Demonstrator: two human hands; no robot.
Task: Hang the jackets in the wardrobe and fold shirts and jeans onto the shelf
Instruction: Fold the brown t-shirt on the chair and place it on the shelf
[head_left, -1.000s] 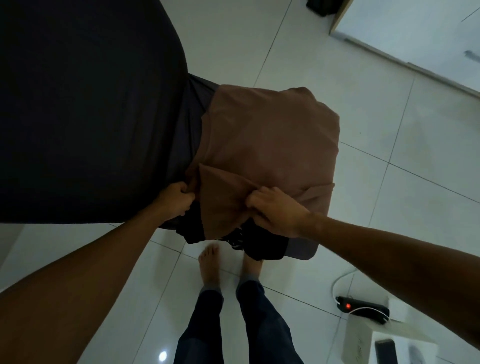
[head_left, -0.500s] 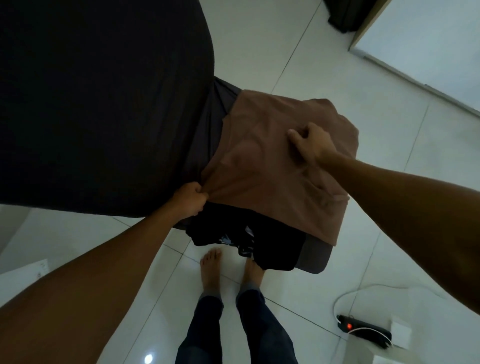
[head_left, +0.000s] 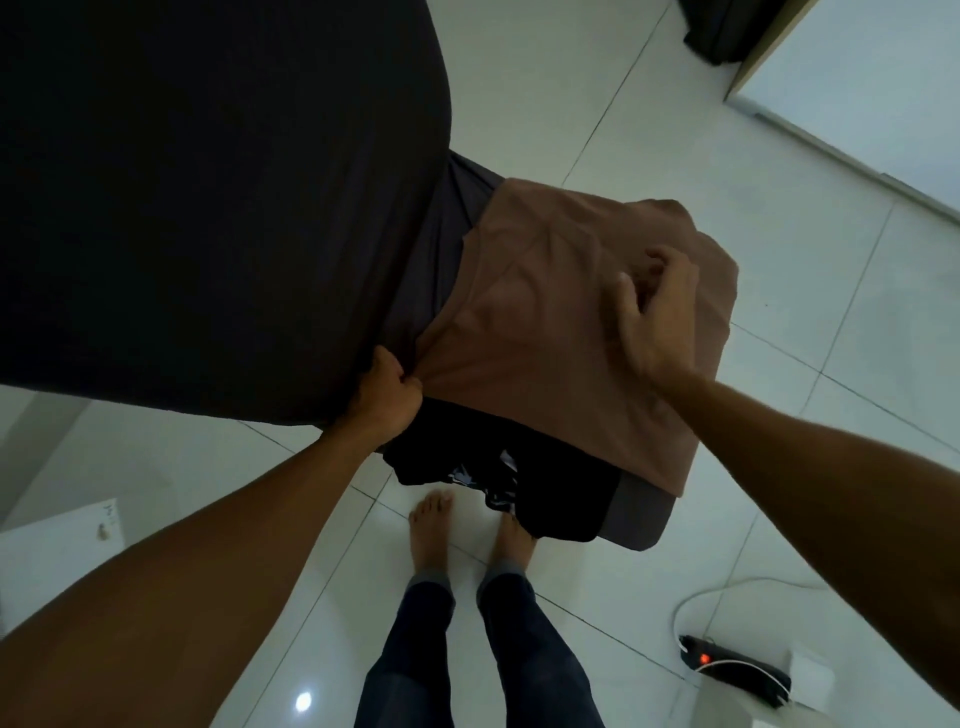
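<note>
A brown shirt (head_left: 535, 312) lies partly folded on the corner of a dark-sheeted bed (head_left: 208, 208). My left hand (head_left: 387, 397) pinches the shirt's near left edge in a closed grip. My right hand (head_left: 657, 317) rests on top of the shirt toward its right side, fingers curled with cloth bunched under them. Under the shirt, dark clothes (head_left: 519, 483) with a light print spill over the bed corner.
White tiled floor all around. My bare feet (head_left: 431, 525) stand right at the bed corner. A black power strip (head_left: 737, 670) with a red light and white cable lies at lower right. A white wardrobe door (head_left: 857, 78) is at upper right.
My right hand let go of the near edge, moved up over the shirt and now rests on its right side. My left hand kept its grip on the left edge.
</note>
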